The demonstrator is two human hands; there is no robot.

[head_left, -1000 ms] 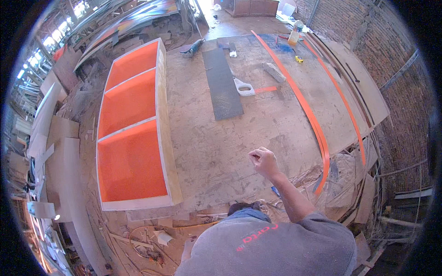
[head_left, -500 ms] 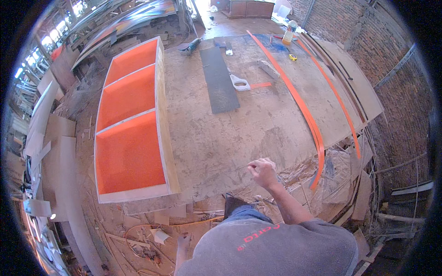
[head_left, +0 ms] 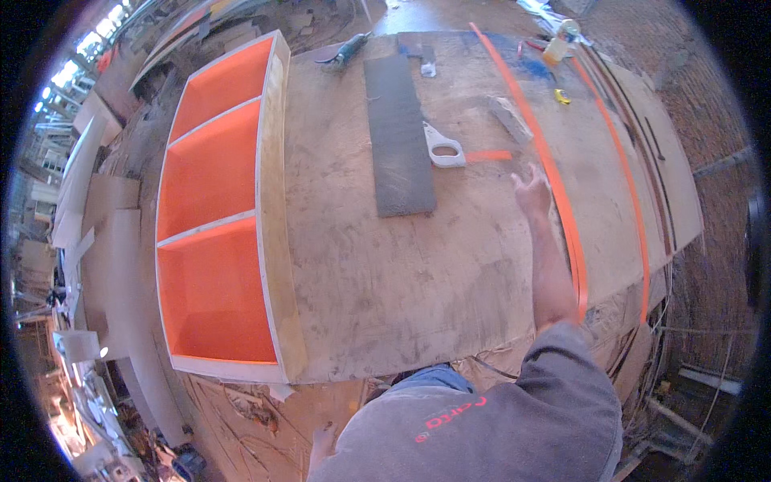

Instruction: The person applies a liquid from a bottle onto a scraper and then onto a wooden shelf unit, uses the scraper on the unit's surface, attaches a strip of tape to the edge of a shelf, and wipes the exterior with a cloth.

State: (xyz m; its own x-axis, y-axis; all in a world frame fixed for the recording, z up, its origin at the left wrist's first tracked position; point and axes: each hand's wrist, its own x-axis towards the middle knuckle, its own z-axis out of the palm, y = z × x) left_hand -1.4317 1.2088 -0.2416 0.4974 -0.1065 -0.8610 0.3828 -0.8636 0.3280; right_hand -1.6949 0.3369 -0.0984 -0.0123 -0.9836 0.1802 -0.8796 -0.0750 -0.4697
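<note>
My right hand (head_left: 532, 191) reaches over the worktable (head_left: 474, 265) with its fingers apart and nothing visible in them. It is just left of a long orange strip (head_left: 554, 177) and close to a short orange strip (head_left: 488, 156). Next to that lies a white looped handle (head_left: 444, 150), like a hand saw's, touching a dark grey board (head_left: 401, 145). My left hand (head_left: 324, 442) hangs low beside my body, its fingers too small and blurred to read. An open shelf unit (head_left: 283, 265) with three orange-lined compartments rests on the table's left side.
A green power tool (head_left: 350, 50) lies at the far edge. A yellow tape measure (head_left: 561, 96) and a bottle (head_left: 556, 48) of amber liquid are at the far right. Another orange strip (head_left: 622, 165) and dark narrow strips (head_left: 642, 153) run along the right. Sheets (head_left: 120, 265) lean at left.
My right hand has moved forward and to the right, from the table's near edge toward the orange strips, and its fingers have spread. The view has shifted; my left hand still hangs low.
</note>
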